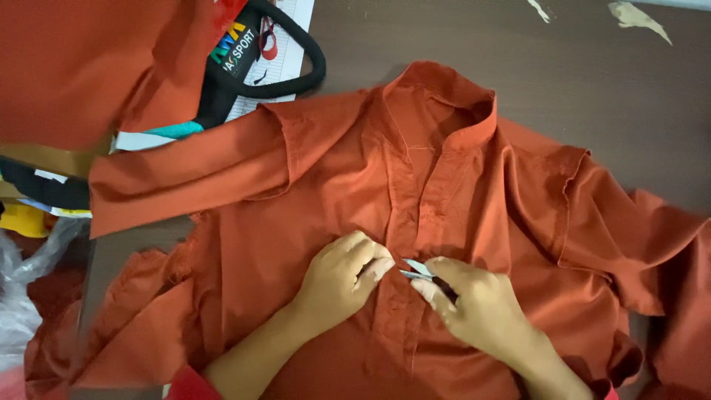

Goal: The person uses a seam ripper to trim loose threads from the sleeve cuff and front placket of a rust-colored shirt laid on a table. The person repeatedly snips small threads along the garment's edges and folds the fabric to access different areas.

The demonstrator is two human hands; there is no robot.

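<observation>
A dark brown table fills the view, bare along the top and at the upper right, where a few pale scraps lie near the far edge. That stretch is the only open room. Spread across most of the table is a rust-orange shirt with a stand collar pointing away from the person, its sleeves flung out to both sides and its button placket running down the middle. The right sleeve trails off the picture's right edge in heavy folds.

At the upper left a heap of the same orange cloth crowds the corner, overlapping a black bag with a thick loop handle and some white paper beneath it. Lower on the left edge sit a yellow item and crumpled clear plastic, closing off that side.

The left hand rests on the shirt just left of the placket, fingers curled and pinching the fabric at the placket's edge. The right hand lies just right of it, fingers closed around small metal thread snips, whose blades point left towards the left hand's fingertips, nearly touching them over the placket. Both forearms enter from the bottom edge.
</observation>
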